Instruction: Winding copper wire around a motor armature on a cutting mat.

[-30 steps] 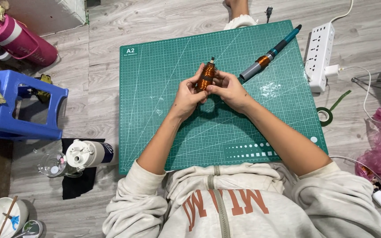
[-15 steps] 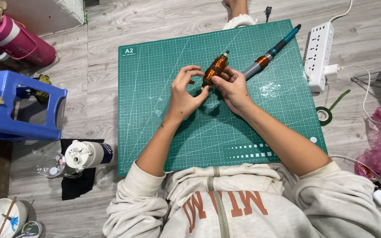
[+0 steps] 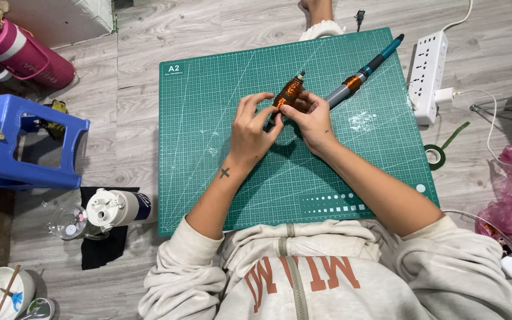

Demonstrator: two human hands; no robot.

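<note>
Copper-wound coil (image 3: 290,90) up off the green cutting mat (image 3: 208,118), both hands on it.
My right hand (image 3: 310,118) pinches its lower end steady; my left hand (image 3: 253,127) fingertips close around the winding, tilted for a clear view.

Lower end of the copper-wound part (image 3: 290,92) behind the fingers (image 3: 303,105).

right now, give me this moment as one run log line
left hand: on coil part | right hand: holds coil part | under: green mat | nearby: pen tool on mat, power strip on floor
</note>
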